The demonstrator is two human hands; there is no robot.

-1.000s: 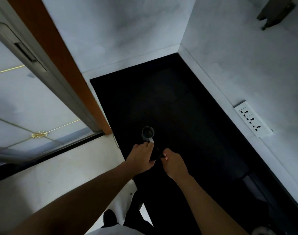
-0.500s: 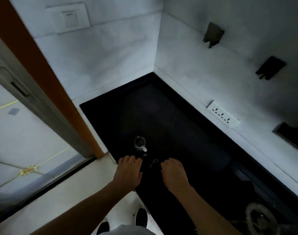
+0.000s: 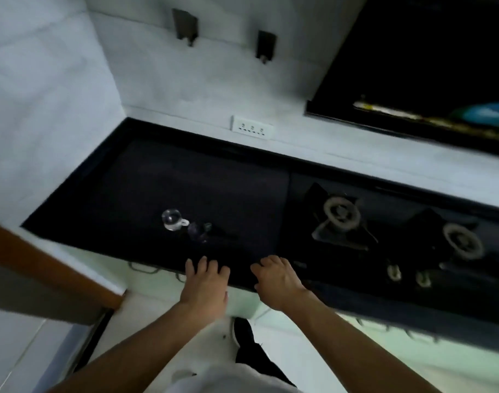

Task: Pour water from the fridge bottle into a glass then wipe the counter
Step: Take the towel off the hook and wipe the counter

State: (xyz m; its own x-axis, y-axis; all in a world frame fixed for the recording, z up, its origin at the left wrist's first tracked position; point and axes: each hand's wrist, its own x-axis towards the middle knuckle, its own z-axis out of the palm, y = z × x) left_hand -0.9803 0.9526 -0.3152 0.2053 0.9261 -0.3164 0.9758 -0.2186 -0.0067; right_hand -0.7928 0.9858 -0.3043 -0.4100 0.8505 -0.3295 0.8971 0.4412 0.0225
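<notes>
A small clear glass mug with a handle stands on the black counter, left of centre. Just right of it lies a dark, hard-to-read object, possibly a bottle lying or standing in shadow. My left hand hovers at the counter's front edge with fingers spread and nothing in it. My right hand is beside it, fingers loosely curled, holding nothing. Both hands are nearer to me than the mug and apart from it.
A two-burner gas stove sits on the counter's right half. A white socket strip is on the back wall, two dark hooks above it. A wooden door frame stands at the left.
Both hands let go of the dark object by the mug and drew back to the counter's front edge. My view swung right, bringing the stove into sight.
</notes>
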